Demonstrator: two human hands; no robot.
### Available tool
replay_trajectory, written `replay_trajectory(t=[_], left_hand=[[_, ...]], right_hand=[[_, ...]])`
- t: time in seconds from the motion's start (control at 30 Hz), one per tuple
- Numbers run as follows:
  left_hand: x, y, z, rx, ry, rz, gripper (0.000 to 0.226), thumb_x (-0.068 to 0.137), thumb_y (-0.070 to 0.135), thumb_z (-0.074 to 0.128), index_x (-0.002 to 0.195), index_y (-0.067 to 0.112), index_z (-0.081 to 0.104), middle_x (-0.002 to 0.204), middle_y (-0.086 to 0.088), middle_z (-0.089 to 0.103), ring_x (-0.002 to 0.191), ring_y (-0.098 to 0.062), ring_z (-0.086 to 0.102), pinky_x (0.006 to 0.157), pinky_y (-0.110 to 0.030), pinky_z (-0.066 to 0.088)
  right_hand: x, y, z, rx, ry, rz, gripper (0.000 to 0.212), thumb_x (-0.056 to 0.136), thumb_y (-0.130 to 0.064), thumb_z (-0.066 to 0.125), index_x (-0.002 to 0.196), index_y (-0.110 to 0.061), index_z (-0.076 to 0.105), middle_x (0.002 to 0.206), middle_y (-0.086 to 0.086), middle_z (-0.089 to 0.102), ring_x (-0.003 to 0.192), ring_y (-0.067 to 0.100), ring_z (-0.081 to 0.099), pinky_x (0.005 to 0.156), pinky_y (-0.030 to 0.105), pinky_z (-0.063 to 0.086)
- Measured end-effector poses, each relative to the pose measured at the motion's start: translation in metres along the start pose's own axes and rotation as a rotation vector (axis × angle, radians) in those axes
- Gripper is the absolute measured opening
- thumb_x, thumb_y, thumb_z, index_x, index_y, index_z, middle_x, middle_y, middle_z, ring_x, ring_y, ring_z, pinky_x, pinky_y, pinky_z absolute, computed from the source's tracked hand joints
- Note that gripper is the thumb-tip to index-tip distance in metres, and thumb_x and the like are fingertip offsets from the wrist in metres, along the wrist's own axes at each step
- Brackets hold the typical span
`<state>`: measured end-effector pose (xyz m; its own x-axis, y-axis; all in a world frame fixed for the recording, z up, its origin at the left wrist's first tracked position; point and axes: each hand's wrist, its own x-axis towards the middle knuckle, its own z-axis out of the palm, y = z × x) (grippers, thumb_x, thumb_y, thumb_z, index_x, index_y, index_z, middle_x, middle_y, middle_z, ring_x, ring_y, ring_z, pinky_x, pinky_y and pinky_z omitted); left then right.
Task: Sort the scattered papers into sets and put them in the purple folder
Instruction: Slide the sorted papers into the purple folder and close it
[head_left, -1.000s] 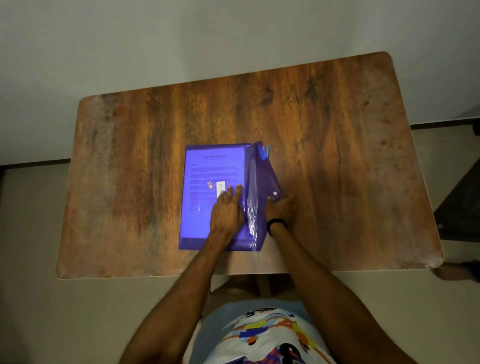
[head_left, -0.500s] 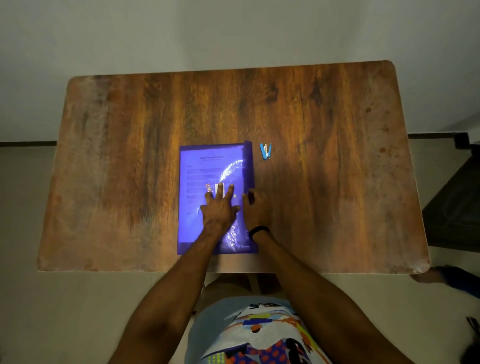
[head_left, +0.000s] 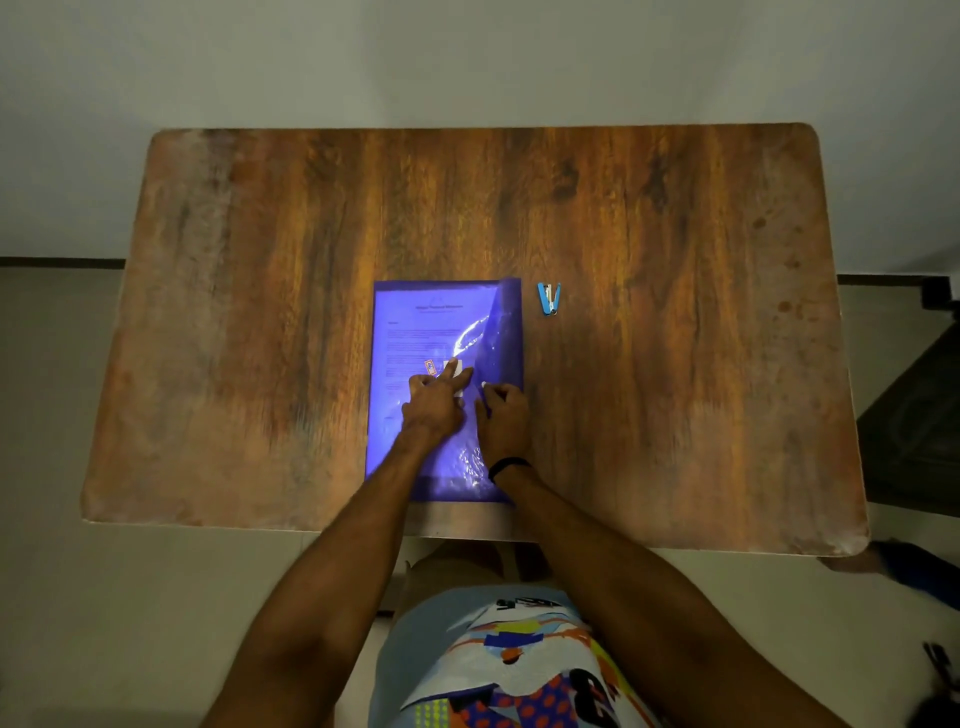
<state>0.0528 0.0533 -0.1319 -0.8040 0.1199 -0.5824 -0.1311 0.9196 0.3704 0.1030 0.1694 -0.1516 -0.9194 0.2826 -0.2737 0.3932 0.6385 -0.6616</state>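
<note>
Your purple folder (head_left: 447, 491) lies flat on the wooden table (head_left: 675, 312), close to the near edge and a little left of centre, with the printed papers (head_left: 421, 332) showing through its translucent cover. A second ago the flap (head_left: 504, 332) stood upright along the right side; now it is folded down over the cover, though its upper part bows up a little. No loose sheets show on the table, so sorting and filing look done, and by my reading only the closure is left.

Your left hand (head_left: 434, 402) lies on the cover with straight, spread fingers, pressing the papers down beside the small orange label (head_left: 429, 366). Your right hand (head_left: 504, 415), with a black wristband (head_left: 509, 464), has shifted from outside the raised flap onto it: the fingers are curled at the flap's edge by the white snap (head_left: 484, 385). Whether they pinch it or only press on it, I cannot tell, nor whether the snap has caught.

The blue stapler (head_left: 549, 299), half hidden behind the flap a second ago, is now in plain view just beside the folder's far right corner, apart from it and clear of the flap. Nothing lies between your hands and the snap. Your own left fingertips come closest to the flap's edge, so judge whether they need to slide left before you press
</note>
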Motion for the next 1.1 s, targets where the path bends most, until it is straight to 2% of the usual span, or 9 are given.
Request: replay_trajectory(t=[0.1,0.3,0.43,0.6,0.73,0.87,0.97,1.03,1.1], left_hand=[[0.004,-0.005,0.003,-0.009,-0.016,0.014,0.061,0.095,0.018,0.052,0.150,0.040,0.036,0.161,0.013,0.027,0.126,-0.029,0.031,0.104,-0.053,0.041],[0.008,-0.011,0.006,-0.038,-0.059,-0.024,0.070,0.088,0.020,0.051,0.153,0.040,0.031,0.160,0.004,0.028,0.129,-0.029,0.029,0.104,-0.054,0.041],[0.005,-0.008,0.002,0.007,-0.071,-0.017,0.073,0.089,0.016,0.055,0.153,0.039,0.030,0.161,0.005,0.026,0.129,-0.028,0.028,0.101,-0.053,0.044],[0.002,-0.014,0.007,-0.013,-0.069,-0.003,0.071,0.093,0.023,0.057,0.153,0.043,0.026,0.160,0.002,0.027,0.127,-0.032,0.036,0.103,-0.054,0.043],[-0.005,-0.003,0.000,-0.074,-0.017,-0.001,0.069,0.092,0.012,0.053,0.154,0.034,0.030,0.155,-0.003,0.037,0.129,-0.033,0.035,0.107,-0.047,0.040],[-0.022,0.022,-0.007,-0.153,0.064,-0.101,0.067,0.092,0.009,0.050,0.154,0.022,0.028,0.153,-0.012,0.033,0.138,-0.035,0.030,0.103,-0.051,0.040],[-0.025,0.038,0.001,-0.095,0.183,-0.220,0.068,0.100,0.039,0.048,0.156,0.010,0.022,0.164,-0.013,0.017,0.143,-0.039,0.022,0.107,-0.056,0.038],[-0.026,0.050,0.009,-0.132,0.197,-0.338,0.093,0.093,0.068,0.042,0.157,0.007,0.014,0.164,-0.018,0.010,0.147,-0.042,0.016,0.113,-0.060,0.028],[-0.031,0.057,0.021,-0.123,0.206,-0.357,0.116,0.079,0.085,0.039,0.158,0.006,0.009,0.165,-0.020,0.006,0.149,-0.044,0.011,0.114,-0.062,0.021]], right_hand=[[0.004,-0.003,0.002,0.062,-0.012,0.090,0.015,0.092,-0.009,0.065,0.100,0.003,0.069,0.101,0.019,0.064,0.097,0.034,0.060,0.076,0.013,0.035],[-0.001,-0.006,0.007,-0.196,-0.093,0.005,0.023,0.091,-0.015,0.055,0.104,-0.015,0.075,0.099,0.005,0.067,0.096,0.023,0.060,0.082,0.033,0.047],[0.010,-0.016,0.008,-0.454,-0.221,-0.129,0.035,0.102,-0.012,0.037,0.129,-0.008,0.060,0.131,0.014,0.055,0.122,0.030,0.049,0.096,0.038,0.042],[0.017,-0.020,0.007,-0.669,-0.280,-0.266,0.040,0.103,-0.014,0.037,0.139,-0.007,0.051,0.147,0.015,0.040,0.127,0.034,0.044,0.098,0.039,0.041],[0.031,-0.030,-0.001,-0.657,-0.405,-0.221,0.037,0.104,-0.015,0.037,0.136,-0.007,0.054,0.148,0.017,0.041,0.132,0.035,0.042,0.103,0.040,0.041],[0.078,-0.037,-0.030,-0.330,-0.480,-0.035,0.035,0.104,-0.024,0.043,0.129,-0.005,0.060,0.138,0.017,0.057,0.127,0.033,0.054,0.105,0.039,0.041],[0.109,-0.024,-0.061,-0.177,-0.119,0.130,0.033,0.104,-0.023,0.046,0.119,-0.001,0.064,0.122,0.019,0.066,0.112,0.032,0.062,0.094,0.036,0.049],[0.128,-0.011,-0.074,-0.150,0.127,0.217,0.037,0.097,-0.028,0.056,0.121,-0.002,0.063,0.119,0.018,0.065,0.109,0.032,0.062,0.090,0.037,0.052],[0.141,-0.007,-0.082,-0.135,0.158,0.274,0.051,0.089,-0.035,0.068,0.129,-0.005,0.055,0.126,0.019,0.057,0.116,0.033,0.055,0.095,0.039,0.046]])
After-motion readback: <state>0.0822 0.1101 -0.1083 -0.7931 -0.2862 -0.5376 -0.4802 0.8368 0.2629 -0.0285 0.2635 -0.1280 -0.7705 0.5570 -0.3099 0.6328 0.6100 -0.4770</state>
